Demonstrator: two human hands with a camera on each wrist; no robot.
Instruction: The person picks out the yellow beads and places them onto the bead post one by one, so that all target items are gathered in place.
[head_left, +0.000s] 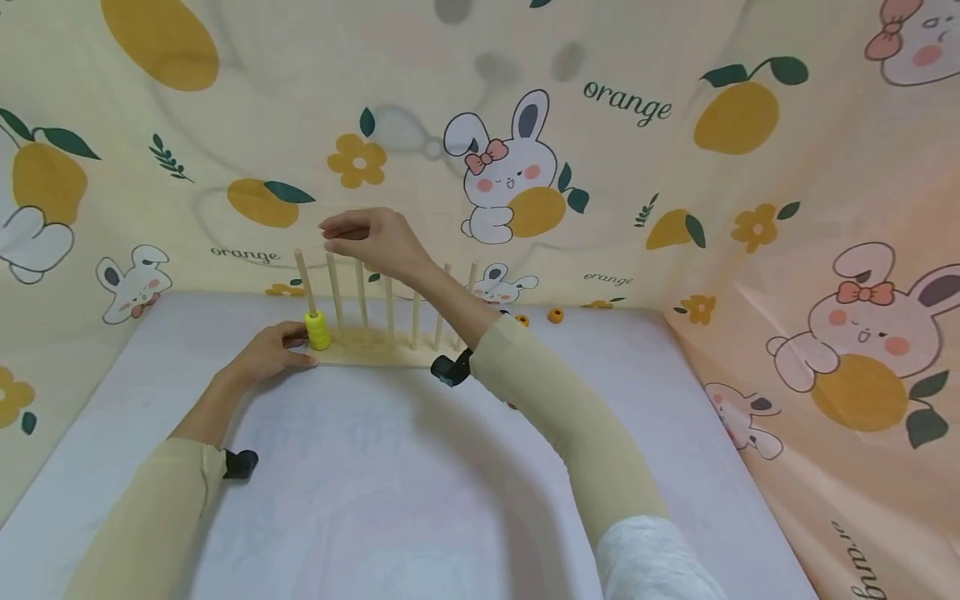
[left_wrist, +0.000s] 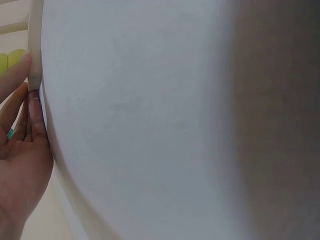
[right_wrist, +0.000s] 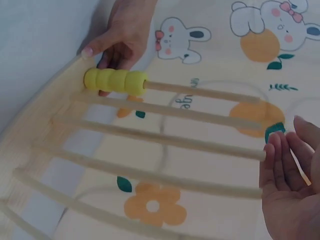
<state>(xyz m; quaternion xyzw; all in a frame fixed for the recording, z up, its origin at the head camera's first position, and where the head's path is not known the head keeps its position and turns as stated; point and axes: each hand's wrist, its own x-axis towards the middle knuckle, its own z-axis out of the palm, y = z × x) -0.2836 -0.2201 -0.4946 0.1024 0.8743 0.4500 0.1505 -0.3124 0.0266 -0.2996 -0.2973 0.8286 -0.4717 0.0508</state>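
A pale wooden rack (head_left: 375, 354) with a row of upright rods stands toward the back of the table. Several yellow beads (head_left: 318, 332) are stacked at the bottom of its leftmost rod; the other rods I can see are bare. My left hand (head_left: 272, 354) grips the left end of the base, thumb at the front edge and fingers behind, as the right wrist view shows. My right hand (head_left: 381, 242) is raised by the rod tops, fingers loosely extended. No bead shows between its fingers (right_wrist: 280, 162) in the right wrist view.
Orange beads (head_left: 555, 316) lie on the white tabletop (head_left: 390, 483) behind and right of the rack, beside a partly hidden dark one. My right forearm covers part of that side. A patterned cloth (head_left: 420, 75) hangs behind the table.
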